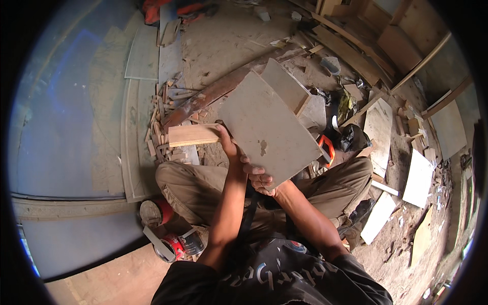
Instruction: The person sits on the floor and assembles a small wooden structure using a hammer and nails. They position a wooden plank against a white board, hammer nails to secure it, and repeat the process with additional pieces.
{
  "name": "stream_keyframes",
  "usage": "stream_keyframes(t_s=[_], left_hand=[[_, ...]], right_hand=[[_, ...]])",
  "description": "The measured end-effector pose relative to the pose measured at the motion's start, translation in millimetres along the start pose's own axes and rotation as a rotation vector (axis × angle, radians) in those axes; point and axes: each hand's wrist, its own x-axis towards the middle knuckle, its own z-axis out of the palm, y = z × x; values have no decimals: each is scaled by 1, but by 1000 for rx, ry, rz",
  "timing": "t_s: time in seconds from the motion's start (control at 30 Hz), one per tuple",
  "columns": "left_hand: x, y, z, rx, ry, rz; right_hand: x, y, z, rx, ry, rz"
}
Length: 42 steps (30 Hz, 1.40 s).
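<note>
A flat grey rectangular board [272,127] with a worn brown patch is tilted up in front of me. My right hand [260,178] is closed on its lower left edge, the fingers curled over the grey face. Just left of the board, my left hand [229,144] is closed on the right end of a short plywood strip [193,135], its thumb on top. The other left fingers are mostly hidden behind the board. A small dark piece by that thumb is too unclear to name. Another pale panel [287,84] stands behind the grey board.
A reddish-brown beam [213,96] crosses the floor ahead, with wood offcuts [155,122] beside it. Large glass-like sheets [66,117] fill the left. Red cans [173,246] stand near my left knee. An orange-handled tool [329,151] and white boards [418,178] lie to the right.
</note>
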Motion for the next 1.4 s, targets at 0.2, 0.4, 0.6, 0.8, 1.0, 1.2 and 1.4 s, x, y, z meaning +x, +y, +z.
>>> stream_keyframes(t_s=[0.2,0.4,0.6,0.8,1.0,1.2,1.4], left_hand=[[10,-4,-13,495,250,297],[16,8,-41,356,186,249],[11,16,-45,618,316,379],[9,13,-20,825,310,524],[12,15,-7,893,266,653],[18,33,-4,958,271,580],[40,46,-16,895,240,704]], right_hand=[[-4,2,-3,-214,96,-80],[-4,18,-2,-618,617,-287],[-45,9,-23,-650,543,-641],[-45,6,7,-494,396,-862],[-52,5,-2,-1063,887,-876],[-43,9,34,-1065,868,-997],[-41,18,39,-999,915,-1042]])
